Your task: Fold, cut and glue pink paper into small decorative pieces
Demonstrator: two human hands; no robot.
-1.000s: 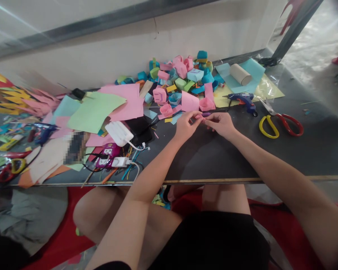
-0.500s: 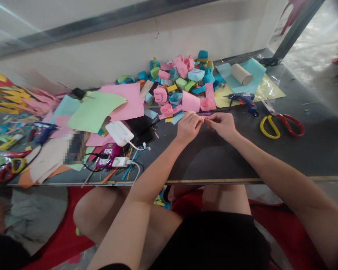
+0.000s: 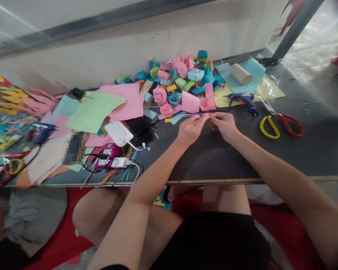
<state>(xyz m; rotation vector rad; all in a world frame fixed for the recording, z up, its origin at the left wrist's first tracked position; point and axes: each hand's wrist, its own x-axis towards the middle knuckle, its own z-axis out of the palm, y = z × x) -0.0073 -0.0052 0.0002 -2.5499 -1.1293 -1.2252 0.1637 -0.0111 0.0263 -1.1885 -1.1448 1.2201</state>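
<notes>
Dark grey table: scissors at right, folded-paper heap at back, yellow sheet between them.

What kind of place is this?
It's probably a craft workspace: the dark table has a pile of colorful folded paper shapes, a blue glue gun and scissors with one yellow and one red handle.

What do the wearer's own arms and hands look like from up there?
The left hand and right hand wear no gloves, and no watch or band shows at the wrists. A black sleeve edges in on the left upper arm; any right sleeve is out of view.
</notes>
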